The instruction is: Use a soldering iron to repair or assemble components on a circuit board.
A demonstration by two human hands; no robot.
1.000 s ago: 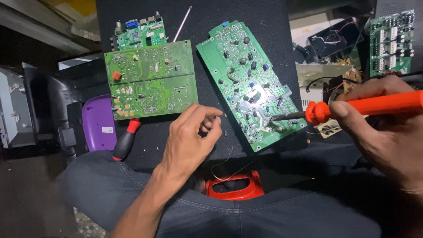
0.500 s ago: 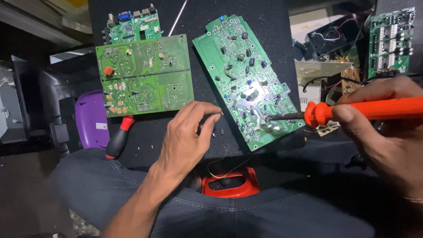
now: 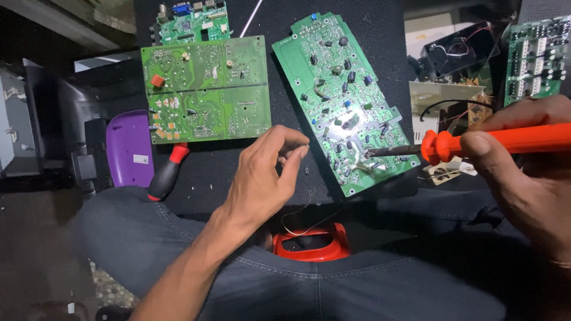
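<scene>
The right hand [image 3: 523, 172] is closed around the orange handle of a soldering iron [image 3: 476, 141], whose dark tip rests on the near end of a long green circuit board [image 3: 342, 95] lying tilted on the black work mat [image 3: 285, 35]. A small bright spot glows on that board just far of the tip. The left hand [image 3: 262, 175] hovers just left of the board's near corner, thumb and forefinger pinched together; whether they hold anything cannot be told, though a thin wire [image 3: 303, 217] curls below them toward a red plastic object [image 3: 312, 244] sitting between the person's knees.

Left of the long board lies a squarer green board [image 3: 205, 89] with a small orange component near its left edge, and a smaller board with connector ports [image 3: 190, 15] touches its far side. A screwdriver with a red-and-black handle [image 3: 166, 172] lies partly under the squarer board's near edge, beside a purple plastic casing [image 3: 128, 148] bearing a small white label. Dark grey equipment [image 3: 35, 131] stands at the far left.

To the right, beyond the iron, an open black plastic housing [image 3: 458, 53] holds loose wires, a pale metal plate [image 3: 440, 101] lies near of it, and another green board [image 3: 535, 59] with rows of white parts stands at the far right.
</scene>
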